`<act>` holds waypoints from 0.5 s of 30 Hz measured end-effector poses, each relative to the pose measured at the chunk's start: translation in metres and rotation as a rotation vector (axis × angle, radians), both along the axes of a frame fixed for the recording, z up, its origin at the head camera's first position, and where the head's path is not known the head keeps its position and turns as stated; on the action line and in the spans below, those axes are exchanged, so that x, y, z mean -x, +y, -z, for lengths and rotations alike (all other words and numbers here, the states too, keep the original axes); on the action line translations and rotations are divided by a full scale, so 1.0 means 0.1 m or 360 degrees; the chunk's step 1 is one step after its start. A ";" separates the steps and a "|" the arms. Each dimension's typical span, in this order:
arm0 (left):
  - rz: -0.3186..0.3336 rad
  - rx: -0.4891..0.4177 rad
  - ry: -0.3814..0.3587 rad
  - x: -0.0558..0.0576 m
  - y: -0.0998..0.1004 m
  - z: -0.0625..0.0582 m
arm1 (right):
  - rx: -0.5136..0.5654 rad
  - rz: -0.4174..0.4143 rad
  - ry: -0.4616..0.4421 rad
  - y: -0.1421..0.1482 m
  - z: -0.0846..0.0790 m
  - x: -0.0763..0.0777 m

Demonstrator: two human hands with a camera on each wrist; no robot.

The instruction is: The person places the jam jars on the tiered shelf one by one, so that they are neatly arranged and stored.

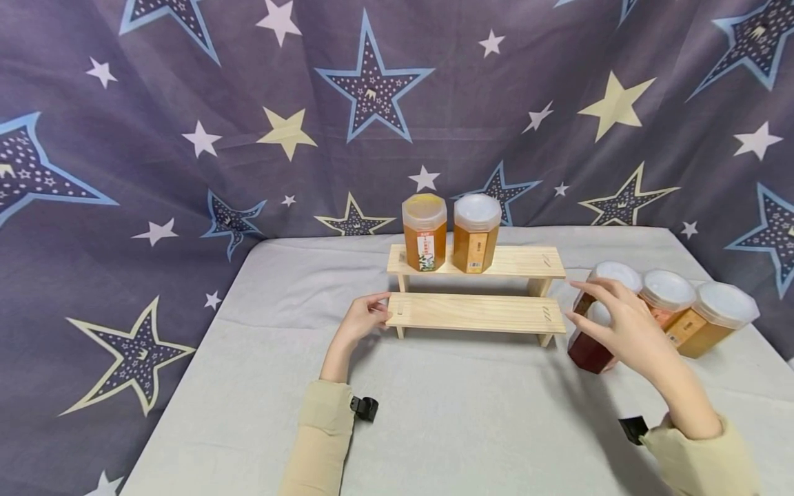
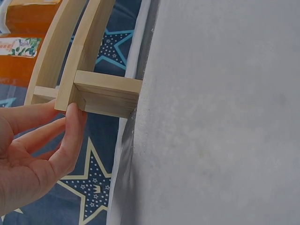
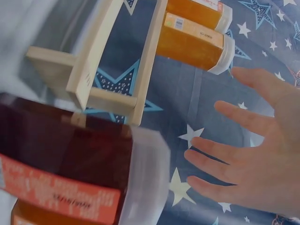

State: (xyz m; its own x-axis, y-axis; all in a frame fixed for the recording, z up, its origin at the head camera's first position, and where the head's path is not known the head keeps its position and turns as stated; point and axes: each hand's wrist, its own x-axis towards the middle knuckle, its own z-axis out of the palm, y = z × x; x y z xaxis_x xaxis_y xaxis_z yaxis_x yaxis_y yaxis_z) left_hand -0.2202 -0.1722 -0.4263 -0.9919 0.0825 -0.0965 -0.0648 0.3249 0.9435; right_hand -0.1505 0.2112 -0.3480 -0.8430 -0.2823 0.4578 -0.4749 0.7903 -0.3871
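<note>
A two-tier wooden shelf stands on the table. My left hand pinches the left end of its lower board, with thumb and fingertips at the corner in the left wrist view. Two amber honey jars with pale lids sit side by side on the upper board. My right hand hovers over a dark red jar right of the shelf, its fingers spread and holding nothing. In the right wrist view, a dark jar stands close by, apart from the hand.
Behind the right hand stand more lidded jars, among them a golden jar at the far right. Pale cloth covers the table. A star-patterned curtain hangs behind it.
</note>
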 end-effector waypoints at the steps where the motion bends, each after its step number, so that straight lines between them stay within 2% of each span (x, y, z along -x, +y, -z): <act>1: 0.0004 0.0001 0.0007 -0.02 0.01 -0.04 | -0.0001 0.0006 -0.0002 0.02 0.01 -0.01; 5: 0.0003 0.0031 0.0030 -0.11 0.05 -0.17 | -0.0004 0.0049 -0.0060 0.08 0.05 -0.03; 9: 0.0000 0.0027 0.0040 -0.13 0.06 -0.20 | -0.0021 0.0107 -0.0116 0.15 0.08 -0.07; 11: 0.0000 0.0031 0.0045 -0.13 0.06 -0.19 | -0.0029 0.0125 -0.0112 0.18 0.10 -0.07; 15: -0.0002 0.0016 0.0027 -0.04 0.02 -0.05 | -0.0043 0.0156 -0.0082 0.24 0.15 -0.08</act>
